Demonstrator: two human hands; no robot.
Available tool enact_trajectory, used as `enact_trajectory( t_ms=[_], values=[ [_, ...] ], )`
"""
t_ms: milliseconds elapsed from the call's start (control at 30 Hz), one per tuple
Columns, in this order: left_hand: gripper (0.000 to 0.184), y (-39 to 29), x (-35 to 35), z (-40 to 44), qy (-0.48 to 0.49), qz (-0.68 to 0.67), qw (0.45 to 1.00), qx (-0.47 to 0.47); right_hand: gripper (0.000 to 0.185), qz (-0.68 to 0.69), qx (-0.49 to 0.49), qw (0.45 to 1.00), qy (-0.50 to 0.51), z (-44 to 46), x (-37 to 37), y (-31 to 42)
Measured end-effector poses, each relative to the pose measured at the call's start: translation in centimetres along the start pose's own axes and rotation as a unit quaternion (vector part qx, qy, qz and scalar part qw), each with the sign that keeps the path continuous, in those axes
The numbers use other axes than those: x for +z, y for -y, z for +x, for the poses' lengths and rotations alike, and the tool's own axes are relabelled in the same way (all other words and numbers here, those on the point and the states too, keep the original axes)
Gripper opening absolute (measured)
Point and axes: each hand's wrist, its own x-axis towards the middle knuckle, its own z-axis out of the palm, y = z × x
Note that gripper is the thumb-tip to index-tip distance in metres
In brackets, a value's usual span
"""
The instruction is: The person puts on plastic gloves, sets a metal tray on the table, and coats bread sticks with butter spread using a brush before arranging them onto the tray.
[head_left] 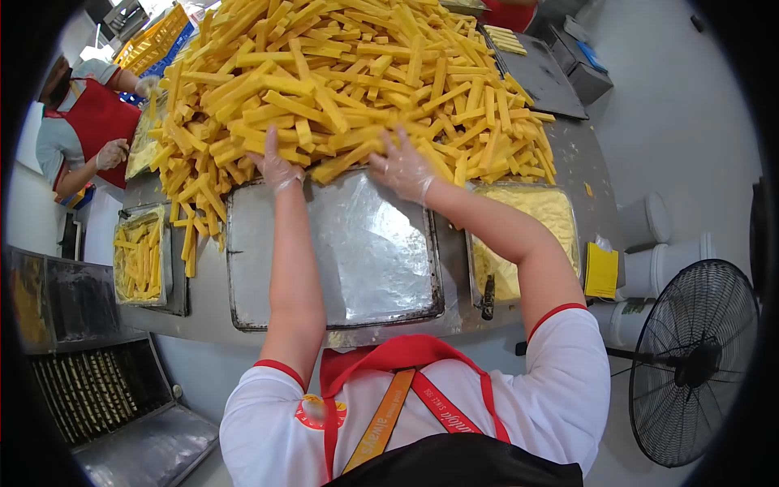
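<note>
A large heap of yellow sticks (324, 81) covers the far part of the metal table. My left hand (278, 165), in a clear glove, touches the near edge of the heap with its fingers apart. My right hand (403, 169), also gloved, reaches into the sticks to the right, its fingers spread and slightly blurred. Between and below my hands lies a metal baking tray (333, 260) with a shiny bare surface. I cannot make out a stick held firmly in either hand.
A tray of yellow sticks (139, 261) sits at the left, and a tray with a pale yellow mass (519, 227) at the right. A co-worker in a red apron (101, 122) stands at the left. A black fan (696, 363) and white buckets (645, 221) are at the right.
</note>
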Motion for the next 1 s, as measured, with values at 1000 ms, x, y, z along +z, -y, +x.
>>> enact_trajectory(
  t_ms=[1000],
  values=[
    [0.091, -9.6, 1.5, -8.4, 0.394, 0.753, 0.361, 0.384, 0.042, 0.024, -0.183, 0.976, -0.112, 2.8, 2.8, -1.2]
  ],
)
